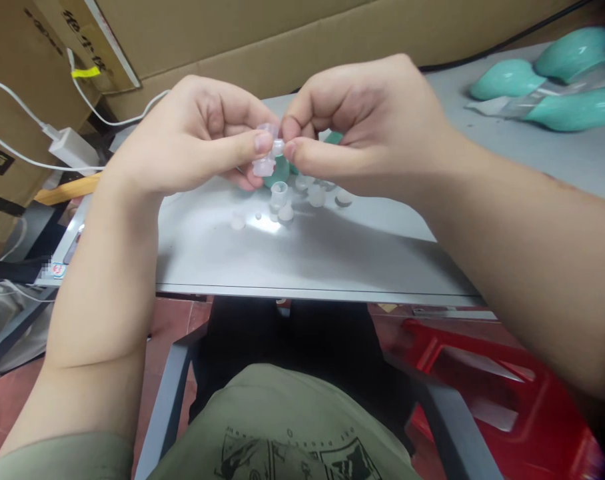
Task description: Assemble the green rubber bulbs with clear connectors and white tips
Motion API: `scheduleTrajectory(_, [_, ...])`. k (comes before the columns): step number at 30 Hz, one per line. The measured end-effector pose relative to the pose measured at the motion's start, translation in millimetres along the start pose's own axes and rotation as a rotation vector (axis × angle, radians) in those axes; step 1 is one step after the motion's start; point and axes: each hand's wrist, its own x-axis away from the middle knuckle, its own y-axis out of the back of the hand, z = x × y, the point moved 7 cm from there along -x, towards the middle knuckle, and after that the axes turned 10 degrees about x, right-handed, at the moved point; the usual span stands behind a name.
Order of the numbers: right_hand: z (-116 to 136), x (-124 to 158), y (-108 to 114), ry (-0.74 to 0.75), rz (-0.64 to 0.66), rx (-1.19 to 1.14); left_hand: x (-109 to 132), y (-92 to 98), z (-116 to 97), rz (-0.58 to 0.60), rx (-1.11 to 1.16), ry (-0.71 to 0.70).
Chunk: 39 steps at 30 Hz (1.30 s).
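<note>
Above the table, my left hand (197,137) grips a translucent plastic fitting (264,165) between thumb and fingers. From the right, my right hand (367,123) pinches a small translucent end piece (278,148) at the side of that fitting. Whether this end piece is a separate part or belongs to the fitting, I cannot tell. Below my hands stands a small clear plastic cup-shaped part (279,193), with a whitish cap-like piece (285,213) beside it. Several similar pieces lie to the right. Something teal (277,175) shows behind the fitting, mostly hidden.
Teal bulbs with clear tubes (557,90) lie at the back right of the grey table (302,267). White cables run to a charger (72,148) at the left. Cardboard (262,47) walls the back. A red plastic stool (512,393) stands below right.
</note>
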Motion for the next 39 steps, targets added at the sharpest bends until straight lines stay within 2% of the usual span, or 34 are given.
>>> scheduleTrajectory(5, [-2.3, -3.0, -7.5, -0.017, 0.070, -0.136, 0.5, 1.6, 0.1, 0.099, -0.006, -0.037])
scheduleTrajectory(10, [-8.4, -4.6, -11.2, -0.084, 0.099, -0.225, 4.1, 6.3, -0.7, 0.003, -0.037, 0.014])
scheduleTrajectory(13, [-10.1, -5.4, -7.9, -0.090, 0.060, -0.199, 5.7, 10.8, -3.4, 0.035, -0.034, 0.005])
scheduleTrajectory(16, [-8.2, -6.6, -8.0, -0.097, 0.053, -0.045, 5.0, 21.7, -3.7, 0.079, -0.084, -0.039])
scheduleTrajectory(19, [-1.8, -8.5, -19.4, -0.122, 0.122, 0.263, 0.8, 33.7, 4.9, 0.077, -0.350, -0.020])
scheduleTrajectory(21, [2.9, -9.5, -33.0, -0.149, 0.222, 0.488, -3.2, 36.5, 13.0, 0.091, -0.540, 0.022])
scheduleTrajectory(28, [15.6, -11.9, -62.6, -0.218, 0.500, 0.906, -12.4, 22.4, 22.4, 0.191, -0.753, 0.122])
scheduleTrajectory(32, [11.9, -12.8, -67.8, -0.252, 0.572, 0.943, -14.2, 15.9, 23.8, 0.264, -0.836, 0.228])
scheduleTrajectory(35, [9.2, -11.9, -65.5, -0.256, 0.556, 0.902, -15.6, 13.7, 23.7, 0.291, -0.866, 0.254])
scheduleTrajectory(39, [13.3, -10.4, -45.7, -0.165, 0.371, 0.757, -13.7, 16.1, 29.4, 0.299, -0.867, 0.253])
